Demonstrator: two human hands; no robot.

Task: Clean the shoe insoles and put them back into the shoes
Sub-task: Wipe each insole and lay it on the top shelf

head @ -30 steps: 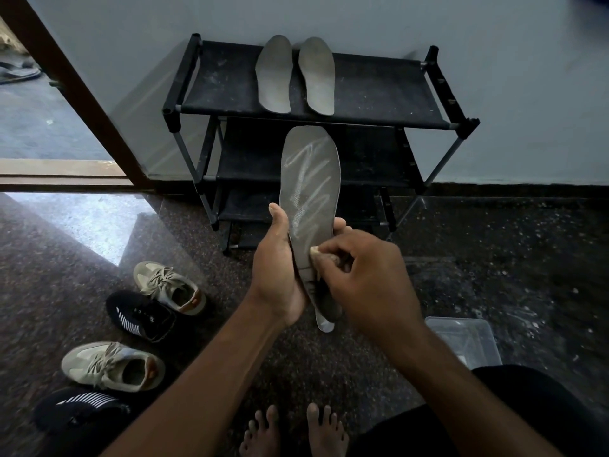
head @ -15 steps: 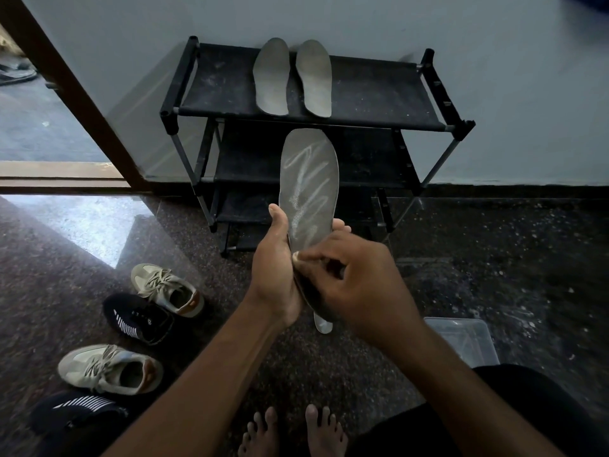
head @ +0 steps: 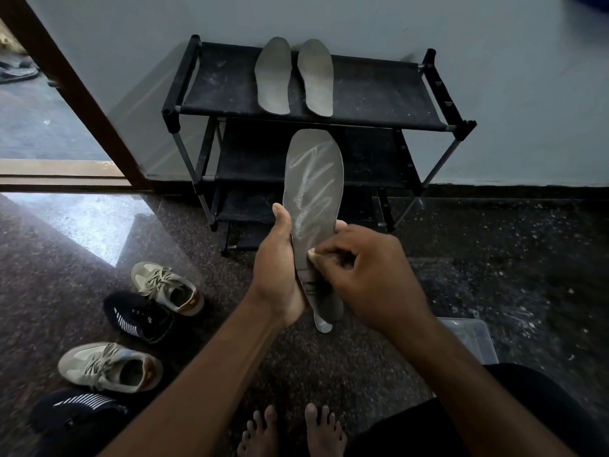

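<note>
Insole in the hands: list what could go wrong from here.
The left hand grips the insole only at its lower part, so the long free end may flex or slip under the right hand's rubbing. The two insoles on the rack lie near its front edge; a bump might knock them off.

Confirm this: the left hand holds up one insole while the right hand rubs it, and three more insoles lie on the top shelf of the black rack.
Not quite. The head view shows two insoles on the top shelf of the black rack, not three. The rest holds: the left hand holds up one insole while the right hand rubs it.
</note>
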